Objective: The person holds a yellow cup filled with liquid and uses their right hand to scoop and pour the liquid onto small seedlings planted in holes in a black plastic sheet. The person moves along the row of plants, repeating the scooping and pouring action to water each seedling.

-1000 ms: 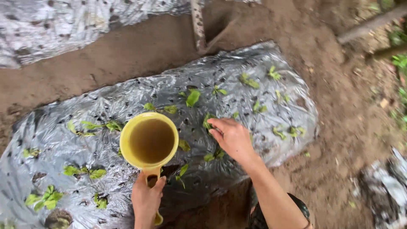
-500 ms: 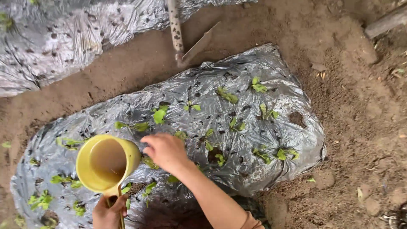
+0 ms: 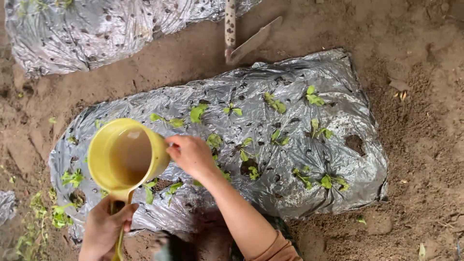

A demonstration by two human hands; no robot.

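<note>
Near-left position: a yellow dipper (image 3: 126,155) is held above the near-left part of the silver mulch sheet (image 3: 295,77), its mouth tilted toward the right, murky water visible inside.
Left hand (image 3: 105,226): closed in a full grip around the dipper handle at the near edge of the view.
Right hand (image 3: 192,153): held just beside the dipper's right rim, fingers curled loosely; whether the rim is touched cannot be told.
Seedlings (image 3: 276,102): small green plants are set in holes across the sheet; several stand directly below and just right of the dipper.
Empty hole (image 3: 355,143): bare soil is exposed at the far-right side of the sheet.
Hoe (image 3: 244,42): laid on the soil between this bed and the second covered bed (image 3: 87,29) at far left.
Recommended technique: a slow, thin stream is judged best, directed at each planting hole rather than onto the plastic.
Risk: a heavy pour is likely to flatten the small stems or wash soil from the roots.
</note>
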